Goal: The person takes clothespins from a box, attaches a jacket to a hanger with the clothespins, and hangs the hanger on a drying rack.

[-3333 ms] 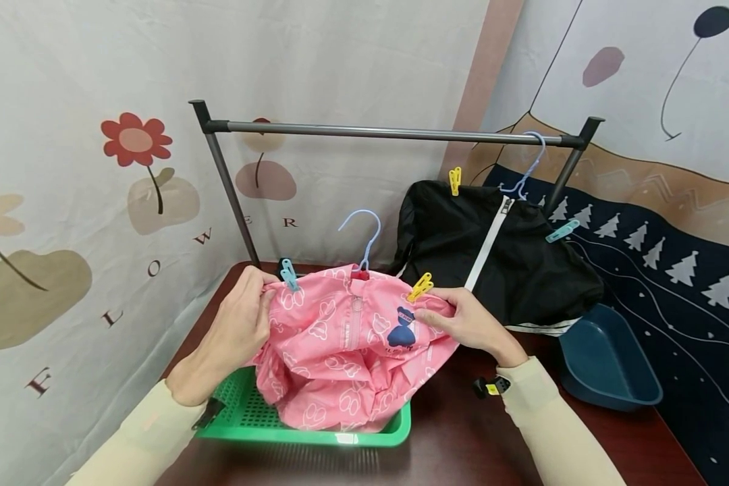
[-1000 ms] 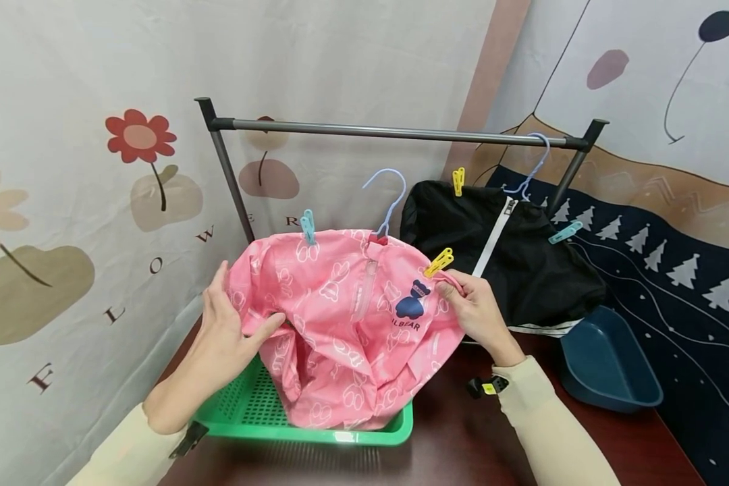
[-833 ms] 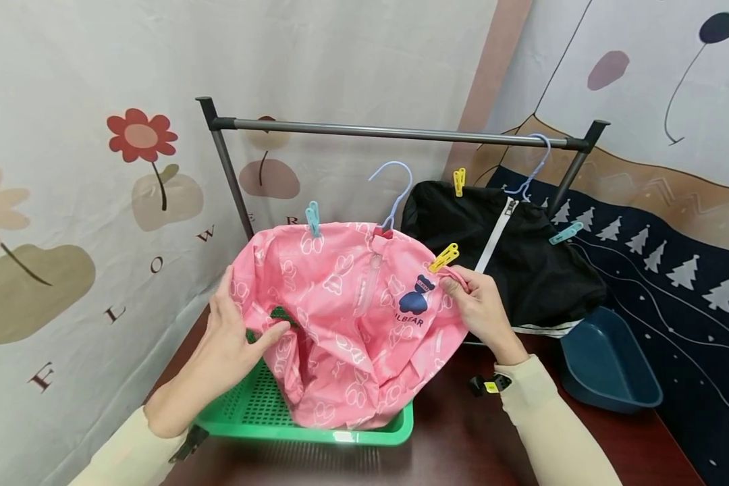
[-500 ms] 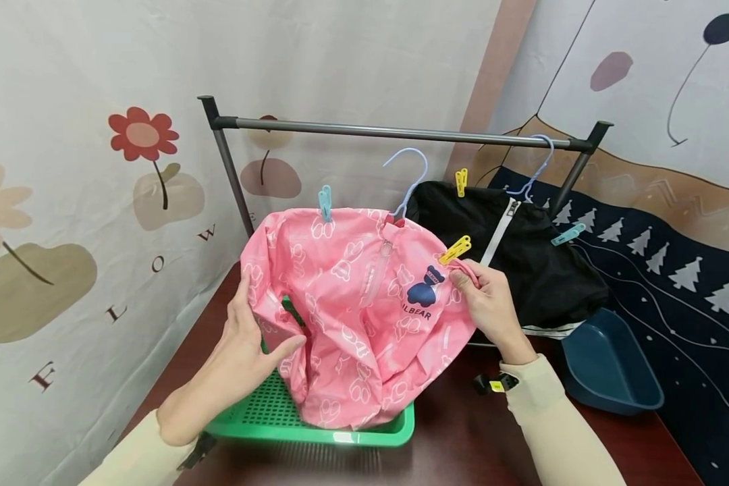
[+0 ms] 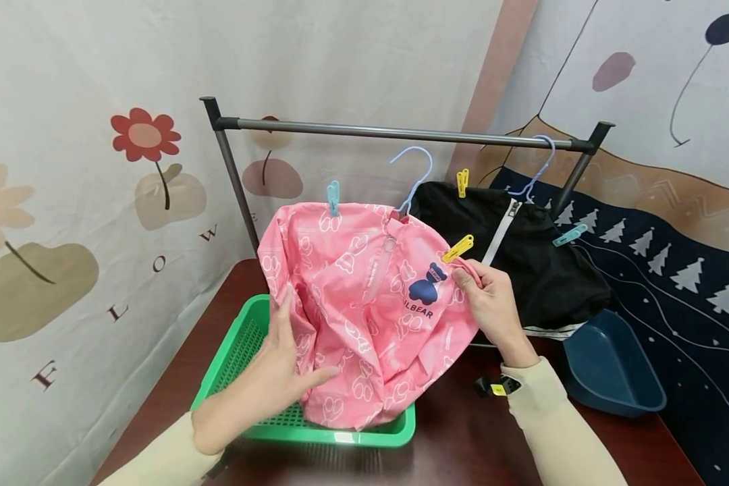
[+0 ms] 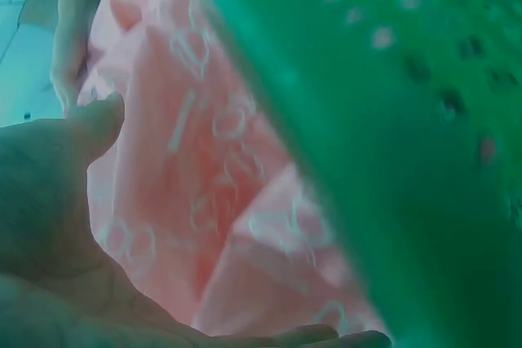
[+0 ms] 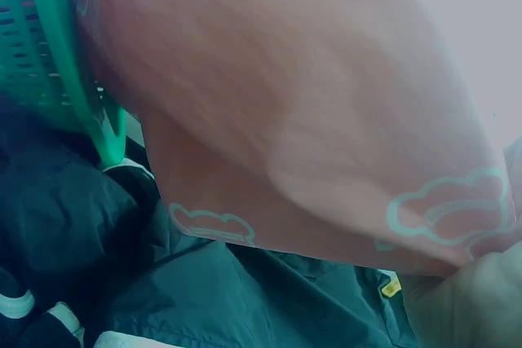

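Observation:
A pink jacket (image 5: 352,290) with a white print and a navy bear hangs over a green basket (image 5: 346,437). Its blue hanger (image 5: 429,169) has the hook sticking up from the collar, apart from the rail. My right hand (image 5: 495,304) grips the jacket's right shoulder beside a yellow clothespin (image 5: 457,250). On the other shoulder sits a light blue clothespin (image 5: 333,198). My left hand (image 5: 273,371), fingers straight and thumb spread, lies against the left sleeve. The left wrist view shows that hand (image 6: 49,209) spread beside the pink cloth (image 6: 188,152).
Behind, a black jacket (image 5: 559,283) hangs at the right end of a metal rail (image 5: 370,131), with two clothespins on it. A dark blue basin (image 5: 613,364) stands at the right of the brown table (image 5: 455,445). A printed cloth backs everything.
My left hand has let go of the left shoulder, dropped to the sleeve and moved right. The pink jacket and its hanger have risen and shifted right in my right hand.

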`<state>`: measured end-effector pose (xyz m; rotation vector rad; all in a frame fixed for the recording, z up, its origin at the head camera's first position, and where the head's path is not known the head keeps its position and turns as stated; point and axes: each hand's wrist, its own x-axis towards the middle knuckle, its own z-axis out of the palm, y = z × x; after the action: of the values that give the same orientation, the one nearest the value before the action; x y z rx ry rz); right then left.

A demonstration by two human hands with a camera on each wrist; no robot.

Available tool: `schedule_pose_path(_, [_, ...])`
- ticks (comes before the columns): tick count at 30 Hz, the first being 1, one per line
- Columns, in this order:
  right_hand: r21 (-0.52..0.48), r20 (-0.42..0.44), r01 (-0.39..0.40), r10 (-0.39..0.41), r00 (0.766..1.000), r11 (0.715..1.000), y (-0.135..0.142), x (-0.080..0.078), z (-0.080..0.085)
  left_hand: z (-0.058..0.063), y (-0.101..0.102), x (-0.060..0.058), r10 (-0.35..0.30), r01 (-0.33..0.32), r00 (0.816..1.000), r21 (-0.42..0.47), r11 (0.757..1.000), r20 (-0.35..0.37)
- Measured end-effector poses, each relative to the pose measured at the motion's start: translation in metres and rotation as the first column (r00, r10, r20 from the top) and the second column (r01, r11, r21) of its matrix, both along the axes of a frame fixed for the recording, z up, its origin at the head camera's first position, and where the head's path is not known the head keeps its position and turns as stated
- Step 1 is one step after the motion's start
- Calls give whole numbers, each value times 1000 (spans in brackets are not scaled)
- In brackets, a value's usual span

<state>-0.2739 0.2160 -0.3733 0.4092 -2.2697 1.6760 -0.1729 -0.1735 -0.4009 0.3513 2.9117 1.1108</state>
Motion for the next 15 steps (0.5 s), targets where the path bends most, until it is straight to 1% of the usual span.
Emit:
schedule_pose_path(3, [2, 11, 10, -10, 1000, 1000, 1, 1, -2, -4, 12, 4, -45, 45, 999, -12, 999, 28])
schedule_pose_path(7, [-3, 13, 12, -12, 1000, 1000, 2, 2, -3, -7, 27, 4, -110, 111, 994, -16, 994, 27])
schedule_pose_path(10, [-9, 17, 3, -3, 1000, 1000, 1, 1, -4, -8, 35, 3, -131, 132, 990, -21, 991, 46])
schedule_pose_path(15, [-14, 26, 13, -12, 1000, 1000, 0, 2, -5, -6, 48, 3, -136, 142, 983, -46, 989, 123])
